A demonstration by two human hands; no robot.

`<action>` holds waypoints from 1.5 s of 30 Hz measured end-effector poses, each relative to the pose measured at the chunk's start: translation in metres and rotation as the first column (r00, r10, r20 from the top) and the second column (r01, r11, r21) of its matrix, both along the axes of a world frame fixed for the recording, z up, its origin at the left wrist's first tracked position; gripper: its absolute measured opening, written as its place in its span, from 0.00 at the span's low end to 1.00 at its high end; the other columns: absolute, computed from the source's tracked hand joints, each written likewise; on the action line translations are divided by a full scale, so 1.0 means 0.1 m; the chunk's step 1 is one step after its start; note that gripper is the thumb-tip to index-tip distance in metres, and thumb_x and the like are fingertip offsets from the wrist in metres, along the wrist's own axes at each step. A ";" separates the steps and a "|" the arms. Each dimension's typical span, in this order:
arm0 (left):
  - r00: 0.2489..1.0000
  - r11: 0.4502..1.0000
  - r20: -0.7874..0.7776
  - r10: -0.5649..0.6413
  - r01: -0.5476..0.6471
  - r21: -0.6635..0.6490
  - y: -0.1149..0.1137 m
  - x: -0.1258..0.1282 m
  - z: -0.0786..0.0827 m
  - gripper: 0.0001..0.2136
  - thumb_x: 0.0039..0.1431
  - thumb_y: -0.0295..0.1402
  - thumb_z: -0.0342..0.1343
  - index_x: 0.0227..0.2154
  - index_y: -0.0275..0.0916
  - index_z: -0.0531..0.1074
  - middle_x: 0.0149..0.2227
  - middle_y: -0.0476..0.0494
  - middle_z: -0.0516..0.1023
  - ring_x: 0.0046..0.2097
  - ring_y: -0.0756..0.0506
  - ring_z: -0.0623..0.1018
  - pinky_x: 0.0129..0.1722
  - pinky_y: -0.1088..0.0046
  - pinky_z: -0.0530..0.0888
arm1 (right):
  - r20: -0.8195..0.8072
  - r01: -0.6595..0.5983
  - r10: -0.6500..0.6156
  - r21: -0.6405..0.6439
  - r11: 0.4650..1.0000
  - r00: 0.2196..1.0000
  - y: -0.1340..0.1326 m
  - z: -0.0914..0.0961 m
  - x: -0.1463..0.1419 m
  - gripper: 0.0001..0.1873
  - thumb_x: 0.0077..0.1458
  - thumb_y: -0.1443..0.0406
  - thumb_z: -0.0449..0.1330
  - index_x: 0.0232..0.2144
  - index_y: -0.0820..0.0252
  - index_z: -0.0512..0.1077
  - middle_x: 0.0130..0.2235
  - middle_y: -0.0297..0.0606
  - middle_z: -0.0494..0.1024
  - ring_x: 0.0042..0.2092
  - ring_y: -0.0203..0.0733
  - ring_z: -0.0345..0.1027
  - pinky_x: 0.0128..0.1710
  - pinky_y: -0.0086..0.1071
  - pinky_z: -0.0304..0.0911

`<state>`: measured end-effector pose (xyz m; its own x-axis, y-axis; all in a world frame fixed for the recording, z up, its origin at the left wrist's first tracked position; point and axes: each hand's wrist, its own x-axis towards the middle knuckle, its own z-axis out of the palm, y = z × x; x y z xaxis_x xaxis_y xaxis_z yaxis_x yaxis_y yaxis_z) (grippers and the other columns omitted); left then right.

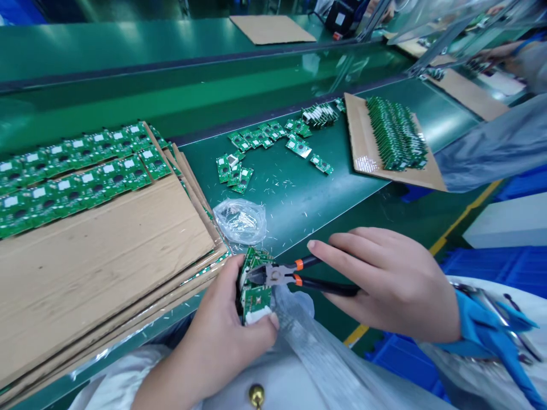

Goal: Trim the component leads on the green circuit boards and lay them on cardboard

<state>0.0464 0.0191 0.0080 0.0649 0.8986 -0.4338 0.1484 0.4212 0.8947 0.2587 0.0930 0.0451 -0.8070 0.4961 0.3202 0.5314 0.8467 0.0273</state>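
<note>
My left hand [231, 330] is closed round a small stack of green circuit boards [257, 299], low in the middle of the head view. In my right hand [384, 279] is a pair of side cutters [280, 274] with black and orange handles. The cutters' jaws lie at the boards in my left hand; whether they grip a lead there is too small to tell. Just beyond, a clear plastic bag [240, 221] holds thin metal clippings. Loose circuit boards [256, 136] lie in a curved row on the green table [273, 199], with clippings strewn around.
Layered cardboard sheets [128, 245] at left carry rows of circuit boards [77, 149]. Another cardboard sheet [359, 136] at right bears tightly packed boards [395, 134]. Behind runs a green conveyor belt [192, 91]. A co-worker's arm [508, 54] reaches in at the upper right.
</note>
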 end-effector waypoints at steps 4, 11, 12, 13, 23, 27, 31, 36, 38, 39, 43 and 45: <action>0.995 0.995 0.091 -0.034 0.042 -0.085 0.05 -0.01 0.02 0.23 0.44 0.32 0.57 0.46 0.41 0.63 0.44 0.46 0.74 0.45 0.42 0.72 0.43 0.68 0.68 | 0.013 0.042 -0.041 -0.064 0.997 0.999 -0.04 -0.01 -0.01 0.15 0.51 0.65 0.58 0.42 0.67 0.71 0.32 0.42 0.77 0.29 0.40 0.67 0.27 0.34 0.62; 0.894 0.940 0.444 0.056 0.102 -0.325 0.07 -0.04 -0.13 0.25 0.40 0.28 0.57 0.46 0.37 0.64 0.34 0.47 0.75 0.38 0.43 0.73 0.39 0.68 0.68 | 0.120 0.140 -0.107 -0.316 0.938 0.987 -0.07 -0.08 -0.01 0.18 0.48 0.64 0.58 0.43 0.63 0.73 0.30 0.36 0.76 0.28 0.40 0.70 0.26 0.33 0.62; 0.878 0.933 0.472 0.079 0.102 -0.346 0.05 -0.04 -0.16 0.26 0.40 0.28 0.57 0.48 0.37 0.64 0.35 0.47 0.75 0.39 0.43 0.73 0.40 0.68 0.68 | 0.156 0.160 -0.110 -0.356 0.921 0.982 -0.07 -0.08 -0.02 0.18 0.48 0.64 0.58 0.44 0.62 0.73 0.30 0.36 0.76 0.28 0.40 0.70 0.26 0.33 0.62; 0.863 0.924 0.496 0.095 0.109 -0.366 0.03 -0.04 -0.18 0.27 0.40 0.27 0.57 0.48 0.37 0.63 0.35 0.47 0.76 0.39 0.44 0.73 0.40 0.68 0.68 | 0.192 0.180 -0.111 -0.390 0.903 0.975 -0.07 -0.08 -0.02 0.19 0.48 0.63 0.59 0.44 0.61 0.73 0.30 0.36 0.76 0.28 0.40 0.71 0.27 0.33 0.63; 0.877 0.937 0.480 0.029 0.143 -0.318 -0.04 -0.14 -0.23 0.30 0.40 0.33 0.61 0.51 0.37 0.61 0.39 0.46 0.75 0.38 0.45 0.72 0.35 0.73 0.67 | 0.134 0.179 -0.139 -0.372 0.911 0.981 -0.08 0.03 0.06 0.26 0.44 0.64 0.59 0.48 0.66 0.69 0.39 0.47 0.73 0.37 0.47 0.69 0.34 0.39 0.67; 0.937 0.979 0.349 -0.026 0.093 -0.179 -0.11 -0.19 -0.19 0.29 0.43 0.33 0.62 0.51 0.39 0.62 0.38 0.47 0.74 0.33 0.48 0.71 0.30 0.75 0.67 | 0.038 0.153 -0.148 -0.183 0.971 0.988 -0.09 -0.04 0.11 0.25 0.46 0.64 0.59 0.47 0.70 0.68 0.39 0.52 0.72 0.37 0.50 0.66 0.34 0.44 0.65; 0.949 0.992 0.308 0.060 -0.023 -0.123 -0.19 -0.17 -0.15 0.35 0.42 0.32 0.63 0.55 0.39 0.57 0.46 0.41 0.74 0.41 0.44 0.75 0.38 0.74 0.72 | 0.005 0.138 -0.140 -0.177 0.975 0.990 -0.13 -0.07 0.12 0.25 0.45 0.65 0.60 0.47 0.68 0.67 0.39 0.50 0.71 0.37 0.50 0.65 0.34 0.44 0.63; 0.969 0.996 0.233 0.087 -0.088 -0.006 -0.24 -0.12 -0.14 0.34 0.42 0.28 0.62 0.55 0.41 0.58 0.52 0.40 0.71 0.48 0.43 0.75 0.47 0.72 0.72 | -0.023 0.143 -0.146 -0.102 0.984 0.989 -0.14 -0.07 0.07 0.23 0.46 0.65 0.60 0.47 0.66 0.67 0.38 0.49 0.71 0.37 0.50 0.65 0.35 0.44 0.63; 0.974 0.995 0.206 0.093 -0.099 0.019 -0.25 -0.11 -0.15 0.33 0.43 0.28 0.62 0.55 0.41 0.59 0.52 0.41 0.70 0.49 0.43 0.75 0.48 0.71 0.71 | -0.036 0.148 -0.152 -0.088 0.985 0.988 -0.13 -0.09 0.05 0.24 0.45 0.65 0.60 0.47 0.66 0.67 0.38 0.50 0.71 0.37 0.51 0.65 0.34 0.44 0.63; 0.976 0.994 0.195 0.099 -0.106 0.024 -0.26 -0.11 -0.17 0.33 0.43 0.28 0.61 0.55 0.41 0.59 0.52 0.40 0.71 0.49 0.43 0.75 0.48 0.71 0.72 | -0.042 0.150 -0.155 -0.088 0.985 0.987 -0.13 -0.10 0.04 0.25 0.45 0.65 0.60 0.47 0.67 0.67 0.38 0.50 0.71 0.37 0.51 0.65 0.34 0.44 0.63; 0.987 0.996 0.154 0.052 -0.062 0.063 -0.25 -0.13 -0.21 0.33 0.43 0.29 0.62 0.55 0.41 0.59 0.53 0.41 0.70 0.50 0.42 0.74 0.49 0.70 0.71 | -0.076 0.131 -0.138 -0.085 0.988 0.988 -0.12 -0.14 0.00 0.24 0.45 0.65 0.60 0.46 0.67 0.67 0.38 0.50 0.72 0.37 0.49 0.65 0.34 0.43 0.63; 0.991 0.998 0.134 0.027 -0.033 0.045 -0.23 -0.14 -0.22 0.33 0.44 0.31 0.63 0.56 0.42 0.59 0.55 0.42 0.68 0.52 0.41 0.72 0.51 0.70 0.70 | -0.089 0.134 -0.139 -0.065 0.989 0.986 -0.12 -0.15 -0.01 0.22 0.46 0.65 0.60 0.46 0.65 0.67 0.36 0.47 0.73 0.35 0.47 0.66 0.33 0.40 0.63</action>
